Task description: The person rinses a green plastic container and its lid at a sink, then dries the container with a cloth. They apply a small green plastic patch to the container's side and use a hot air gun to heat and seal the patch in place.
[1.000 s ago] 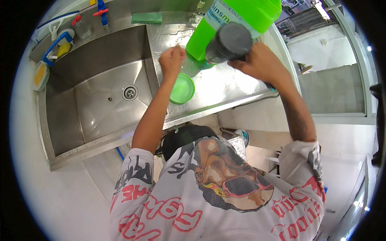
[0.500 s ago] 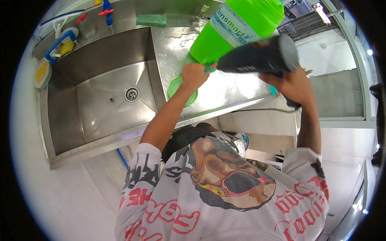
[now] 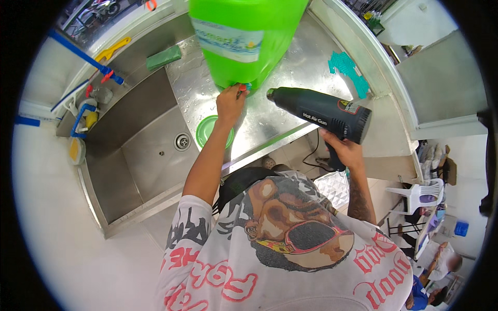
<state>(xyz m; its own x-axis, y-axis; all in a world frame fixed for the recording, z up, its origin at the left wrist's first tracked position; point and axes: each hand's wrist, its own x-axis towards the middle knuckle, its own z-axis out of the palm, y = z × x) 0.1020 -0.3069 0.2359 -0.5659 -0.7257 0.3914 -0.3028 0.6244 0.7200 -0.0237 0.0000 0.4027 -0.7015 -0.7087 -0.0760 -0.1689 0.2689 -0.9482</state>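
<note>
A large bright green water container (image 3: pixel 282 31) with a pale label stands on the wet steel counter. My left hand (image 3: pixel 231 105) is closed around a small red-and-green tap (image 3: pixel 244 88) low on its near side; the fingers partly cover it. My right hand (image 3: pixel 345 150) grips the handle of a black heat gun (image 3: pixel 316 111). Its nozzle points left, a short gap away from the tap. Beneath my left forearm lies a round green lid (image 3: pixel 203 133), partly hidden by the arm.
Left of the counter is a deep steel sink (image 3: pixel 129 155). A green block (image 3: pixel 164 57) rests by its far corner, near a blue pipe tap (image 3: pixel 91 62). Teal gloves (image 3: pixel 349 73) lie at the counter's right. The gun's black cord (image 3: pixel 310 155) hangs down. Two people sit at far lower right.
The view has swung right. The heat gun has drawn back from the tap, to the right and nearer me, showing its nozzle. My left hand stays at the tap.
</note>
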